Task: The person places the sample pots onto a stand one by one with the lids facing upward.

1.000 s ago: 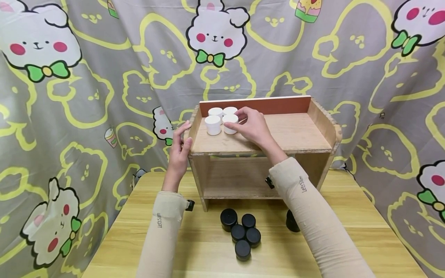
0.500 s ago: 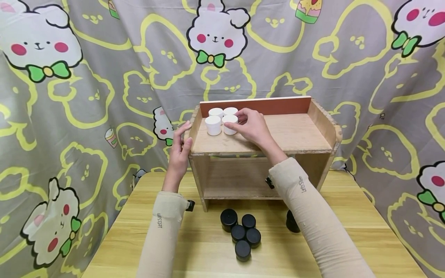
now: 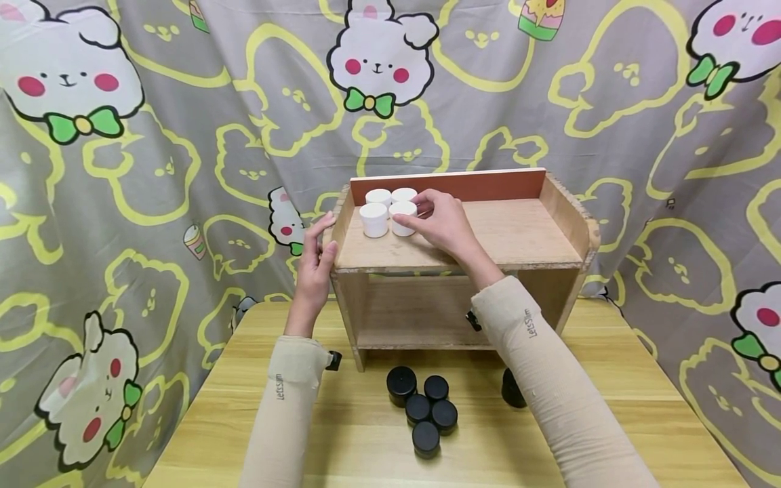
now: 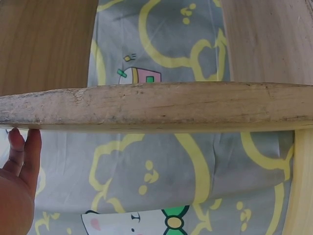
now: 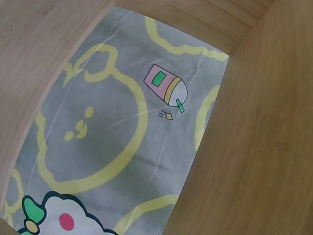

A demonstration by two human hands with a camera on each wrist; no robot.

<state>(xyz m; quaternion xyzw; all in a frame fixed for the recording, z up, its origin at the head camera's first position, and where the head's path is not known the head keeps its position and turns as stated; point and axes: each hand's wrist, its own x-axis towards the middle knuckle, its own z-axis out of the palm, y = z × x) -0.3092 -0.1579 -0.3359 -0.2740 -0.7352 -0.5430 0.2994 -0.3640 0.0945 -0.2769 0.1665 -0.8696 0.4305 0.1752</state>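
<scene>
Four small round white jars stand together at the left end of the wooden shelf's top in the head view. My right hand pinches the front right white jar between thumb and fingers. Left of it is another white jar, with two more behind. My left hand rests its fingertips against the outside of the shelf's left side panel; in the left wrist view two fingers reach that panel. The right wrist view shows the shelf's inner boards, with no hand in sight.
Several black round jars stand in a cluster on the wooden table before the shelf. Another black jar is partly hidden by my right sleeve. A patterned curtain hangs behind and at both sides.
The front right white jar has shifted very slightly left under my right hand. My left hand keeps its place on the side panel.
</scene>
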